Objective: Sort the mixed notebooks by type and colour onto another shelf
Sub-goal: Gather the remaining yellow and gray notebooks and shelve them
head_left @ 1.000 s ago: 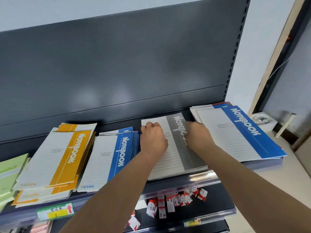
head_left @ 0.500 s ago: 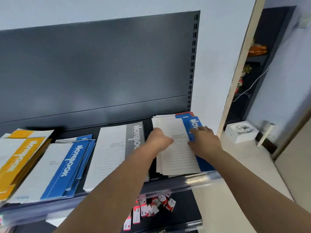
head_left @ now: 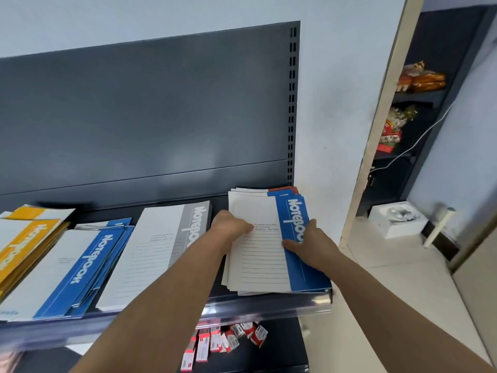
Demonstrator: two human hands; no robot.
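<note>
On the dark shelf (head_left: pixel 269 305) lie piles of notebooks: orange ones (head_left: pixel 24 238) at the far left, blue ones (head_left: pixel 80 265), a grey one (head_left: pixel 161 246) and a mixed stack (head_left: pixel 263 259) at the right end. A blue-striped notebook tops that stack, and a red cover (head_left: pixel 282 189) peeks out at its back. My left hand (head_left: pixel 231 227) curls its fingers over the stack's left edge. My right hand (head_left: pixel 309 243) lies flat on the blue stripe, thumb stretched onto the white part.
The shelf's dark back panel (head_left: pixel 161 117) rises behind the piles. Small red and white boxes (head_left: pixel 223 343) lie on the lower shelf. A door frame (head_left: pixel 376 130) stands to the right. A white box (head_left: pixel 395 219) sits on the floor, with snack shelves (head_left: pixel 414 82) beyond.
Both hands left the grey notebook and moved right onto the mixed stack. The view swung right, and the orange pile slid to the left edge.
</note>
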